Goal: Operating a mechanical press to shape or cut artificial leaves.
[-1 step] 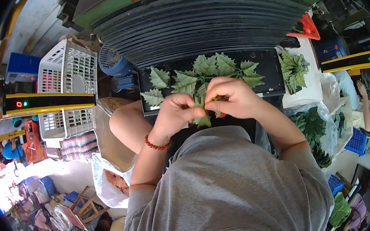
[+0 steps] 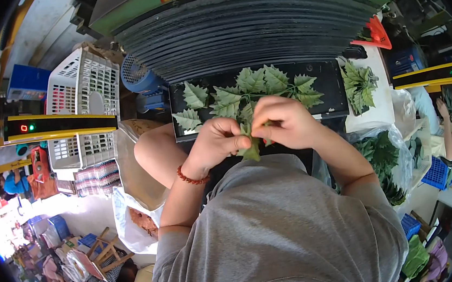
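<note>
Close in front of my body, both hands meet over a green artificial leaf (image 2: 251, 151) with jagged edges. My left hand (image 2: 214, 144), a red-brown beaded bracelet on its wrist, pinches the leaf between thumb and fingers. My right hand (image 2: 285, 123) is closed beside it, thumb and fingertips at the leaf's upper part; fingers partly hide what they grip. Just beyond, a leafy sprig (image 2: 253, 81) and loose leaves (image 2: 195, 95) lie on a black machine bed (image 2: 329, 85). A bunch of similar leaves (image 2: 359, 84) rests on a white surface to the right.
A dark ribbed machine panel (image 2: 248, 30) rises behind the bed. Yellow-and-black bars (image 2: 61, 125) stand on both sides. White crates (image 2: 88, 94) and a blue motor (image 2: 138, 76) are at left, a bag of dark green leaves (image 2: 377, 153) at right. Another person's arm (image 2: 447, 130) shows far right.
My right hand has shifted very slightly at the leaf, and the leaf has turned and hangs a little lower. The leaves on the machine bed have not moved.
</note>
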{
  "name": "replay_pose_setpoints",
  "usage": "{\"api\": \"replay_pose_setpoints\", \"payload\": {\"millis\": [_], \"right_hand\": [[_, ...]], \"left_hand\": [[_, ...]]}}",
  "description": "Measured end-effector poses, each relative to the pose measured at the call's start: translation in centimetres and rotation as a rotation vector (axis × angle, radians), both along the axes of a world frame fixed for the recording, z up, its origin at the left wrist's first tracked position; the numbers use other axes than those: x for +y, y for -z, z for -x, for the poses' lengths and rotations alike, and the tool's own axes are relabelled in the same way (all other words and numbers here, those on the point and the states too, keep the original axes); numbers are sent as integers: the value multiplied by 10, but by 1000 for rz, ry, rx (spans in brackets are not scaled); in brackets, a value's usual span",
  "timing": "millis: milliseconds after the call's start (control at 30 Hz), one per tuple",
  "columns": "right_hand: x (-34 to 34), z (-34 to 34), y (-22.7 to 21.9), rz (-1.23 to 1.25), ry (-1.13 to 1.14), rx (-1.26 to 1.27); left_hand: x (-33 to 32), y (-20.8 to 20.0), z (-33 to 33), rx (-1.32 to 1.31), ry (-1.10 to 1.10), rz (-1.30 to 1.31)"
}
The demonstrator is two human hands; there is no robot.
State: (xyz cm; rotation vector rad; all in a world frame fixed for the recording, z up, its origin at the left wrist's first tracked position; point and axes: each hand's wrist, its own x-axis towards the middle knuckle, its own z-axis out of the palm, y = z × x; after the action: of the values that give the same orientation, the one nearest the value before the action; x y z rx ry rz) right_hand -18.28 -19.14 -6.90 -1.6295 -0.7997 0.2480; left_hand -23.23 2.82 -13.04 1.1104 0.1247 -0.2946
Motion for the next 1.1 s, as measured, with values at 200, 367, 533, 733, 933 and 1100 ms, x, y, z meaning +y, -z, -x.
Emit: {"api": "replay_pose_setpoints", "payload": {"millis": [200, 367, 533, 733, 933, 1100], "right_hand": [[-6, -2, -8, 71, -87, 360], [4, -11, 10, 18, -169, 103], [5, 19, -4, 30, -37, -180], [-2, 5, -22, 40, -177, -111], [20, -18, 22, 159, 43, 82], [18, -29, 18, -84, 196, 297]], "left_hand": [[-2, -3, 3, 47, 152, -2], [-20, -20, -6, 42, 278, -36], [-9, -6, 8, 41, 153, 72], [12, 7, 0, -37, -253, -372], [-13, -33, -5, -325, 36, -395], [6, -21, -6, -299, -167, -354]]}}
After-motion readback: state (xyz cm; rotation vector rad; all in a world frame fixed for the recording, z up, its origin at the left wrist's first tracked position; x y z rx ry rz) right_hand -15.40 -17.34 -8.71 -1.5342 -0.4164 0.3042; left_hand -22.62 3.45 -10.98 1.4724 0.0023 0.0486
